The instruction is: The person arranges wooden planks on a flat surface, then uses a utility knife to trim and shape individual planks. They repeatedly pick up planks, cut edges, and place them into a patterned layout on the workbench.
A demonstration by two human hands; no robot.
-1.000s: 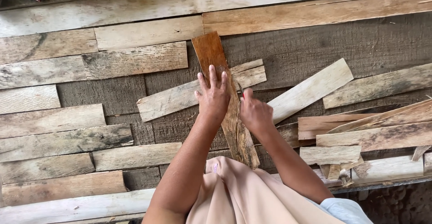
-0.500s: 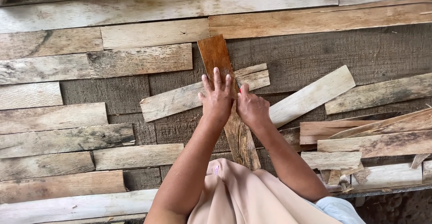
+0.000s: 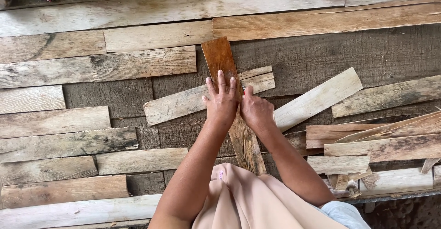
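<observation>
Head view, left hand: you are pressing your left hand (image 3: 222,101) flat on the reddish-brown plank (image 3: 220,59), fingers spread and pointing far.
Head view, right hand: your right hand (image 3: 255,110) is lying just right of the left, curled against the plank's right edge; whether it is pinching anything, you cannot tell.
Plank: it is running near to far at scene centre, crossing over a pale board (image 3: 183,103) lying left to right.
Surroundings: loose pale boards (image 3: 381,148) are piling at the near right.
Change: since half a second ago, both hands are staying on the plank in much the same pose.
</observation>
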